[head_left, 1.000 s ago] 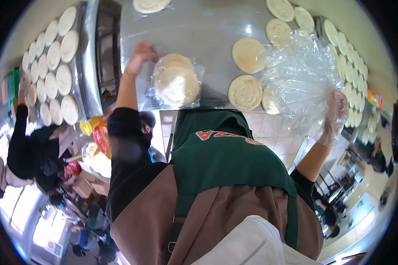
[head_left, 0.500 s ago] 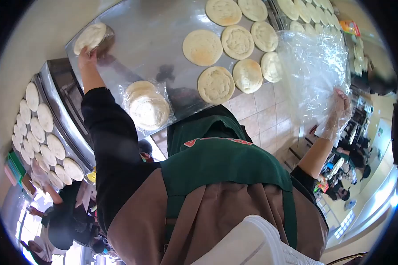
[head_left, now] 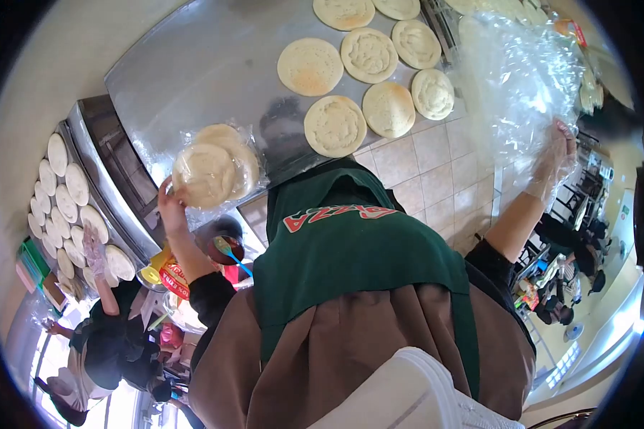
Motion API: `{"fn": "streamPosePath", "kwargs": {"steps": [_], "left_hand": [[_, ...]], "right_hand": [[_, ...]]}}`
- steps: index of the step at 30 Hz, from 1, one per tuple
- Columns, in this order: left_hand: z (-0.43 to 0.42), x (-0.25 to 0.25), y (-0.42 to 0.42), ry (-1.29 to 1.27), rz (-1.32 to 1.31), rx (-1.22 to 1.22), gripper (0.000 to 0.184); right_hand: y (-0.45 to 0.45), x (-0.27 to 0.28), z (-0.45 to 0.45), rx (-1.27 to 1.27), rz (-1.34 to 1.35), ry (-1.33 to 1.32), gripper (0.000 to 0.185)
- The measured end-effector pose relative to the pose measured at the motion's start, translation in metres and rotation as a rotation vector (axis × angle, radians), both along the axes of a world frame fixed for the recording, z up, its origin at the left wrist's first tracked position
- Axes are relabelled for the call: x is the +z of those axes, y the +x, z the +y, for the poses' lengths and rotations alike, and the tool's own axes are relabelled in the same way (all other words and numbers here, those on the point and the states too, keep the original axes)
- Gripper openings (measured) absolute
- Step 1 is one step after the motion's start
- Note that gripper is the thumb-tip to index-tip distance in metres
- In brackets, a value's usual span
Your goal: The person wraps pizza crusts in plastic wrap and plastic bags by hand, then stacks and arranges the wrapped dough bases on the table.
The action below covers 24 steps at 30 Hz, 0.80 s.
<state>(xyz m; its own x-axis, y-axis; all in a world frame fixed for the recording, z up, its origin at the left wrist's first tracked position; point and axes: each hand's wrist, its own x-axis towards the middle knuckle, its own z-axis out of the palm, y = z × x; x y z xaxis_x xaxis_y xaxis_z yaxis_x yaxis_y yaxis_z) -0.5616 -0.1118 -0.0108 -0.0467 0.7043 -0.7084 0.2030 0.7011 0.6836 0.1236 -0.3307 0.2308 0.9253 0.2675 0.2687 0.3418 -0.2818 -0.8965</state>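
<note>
My left hand (head_left: 172, 207), bare, pinches the lower left edge of a pale round pizza crust (head_left: 203, 176). This crust overlaps a stack of crusts (head_left: 225, 137) with clear plastic around it, at the near edge of the metal table (head_left: 193, 71). Out to the right, my right hand (head_left: 557, 161) in a clear glove is closed on a clear plastic bag (head_left: 526, 93). That plastic hangs loose and crinkled, and I cannot tell whether it is one bag or several. Single crusts, such as this browned one (head_left: 309, 66), lie flat across the table's right part.
At left, another rack or table holds several crusts (head_left: 66, 204), with a co-worker's gloved hand (head_left: 94, 254) over them. A dark pot (head_left: 220, 239) with a blue-handled utensil stands below my left arm. Tiled floor (head_left: 415, 168) shows to the right. Other people are in the background.
My left hand has brought the crust from the table's far left corner toward me, onto the wrapped stack. My right hand and the plastic have shifted slightly; my view has turned a little.
</note>
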Motion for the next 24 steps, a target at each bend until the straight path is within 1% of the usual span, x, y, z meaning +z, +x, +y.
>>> {"fn": "streamPosePath", "kwargs": {"steps": [1,2,3,4,6,7,8,9,10,11,12,13,15,17,19,20,22,24], "left_hand": [[-0.008,-0.016,-0.005,0.002,0.0,-0.005,0.055],[-0.011,-0.021,-0.003,0.251,0.319,-0.243,0.056],[-0.012,-0.026,-0.001,0.503,0.636,-0.479,0.057],[-0.013,-0.032,0.003,0.509,0.632,-0.483,0.057],[-0.005,0.005,0.062,0.895,1.109,-0.307,0.061],[0.003,0.021,0.094,0.966,0.978,-0.32,0.066],[0.011,0.018,0.128,1.076,0.747,-0.372,0.063],[0.009,0.027,0.177,1.098,0.583,-0.383,0.055],[0.01,0.022,0.22,1.084,0.474,-0.512,0.047],[0.006,0.018,0.263,1.212,0.313,-0.711,0.042],[-0.002,0.002,0.305,1.132,0.337,-0.899,0.041],[-0.019,0.002,0.345,1.25,0.201,-0.929,0.043],[-0.053,0.011,0.418,1.122,0.016,-1.157,0.047],[-0.083,0.0,0.471,1.25,-0.048,-1.462,0.053],[-0.115,-0.017,0.509,1.283,0.038,-1.663,0.06],[-0.124,-0.014,0.521,1.286,0.04,-1.669,0.06],[-0.135,-0.011,0.541,1.331,0.073,-1.804,0.065],[-0.137,-0.006,0.555,1.338,0.093,-1.813,0.067]], "right_hand": [[0.012,0.0,-0.007,0.08,-0.033,0.096,0.012],[0.017,0.003,-0.012,0.159,-0.068,0.191,0.012],[0.02,0.006,-0.013,0.143,-0.053,0.256,0.01],[0.024,0.008,-0.019,0.137,-0.057,0.258,0.01],[0.032,0.011,-0.032,0.081,-0.009,0.273,0.01],[0.034,0.012,-0.034,0.077,-0.013,0.275,0.01],[0.032,0.013,-0.035,0.02,-0.008,0.266,0.01],[0.032,0.013,-0.037,-0.038,-0.001,0.257,0.01],[0.033,0.012,-0.041,-0.041,-0.002,0.261,0.01],[0.036,0.01,-0.044,-0.016,-0.004,0.269,0.01],[0.039,0.007,-0.05,0.008,-0.005,0.275,0.01],[0.045,0.005,-0.057,0.001,-0.005,0.279,0.01],[0.058,-0.001,-0.072,-0.061,0.054,0.222,0.01],[0.06,-0.002,-0.085,-0.056,0.029,0.206,0.01],[0.066,-0.004,-0.103,-0.011,-0.035,0.205,0.011],[0.066,-0.001,-0.109,-0.016,-0.033,0.21,0.011],[0.063,0.003,-0.118,-0.156,-0.036,0.114,0.01],[0.069,0.004,-0.128,-0.203,-0.042,0.125,0.009]]}}
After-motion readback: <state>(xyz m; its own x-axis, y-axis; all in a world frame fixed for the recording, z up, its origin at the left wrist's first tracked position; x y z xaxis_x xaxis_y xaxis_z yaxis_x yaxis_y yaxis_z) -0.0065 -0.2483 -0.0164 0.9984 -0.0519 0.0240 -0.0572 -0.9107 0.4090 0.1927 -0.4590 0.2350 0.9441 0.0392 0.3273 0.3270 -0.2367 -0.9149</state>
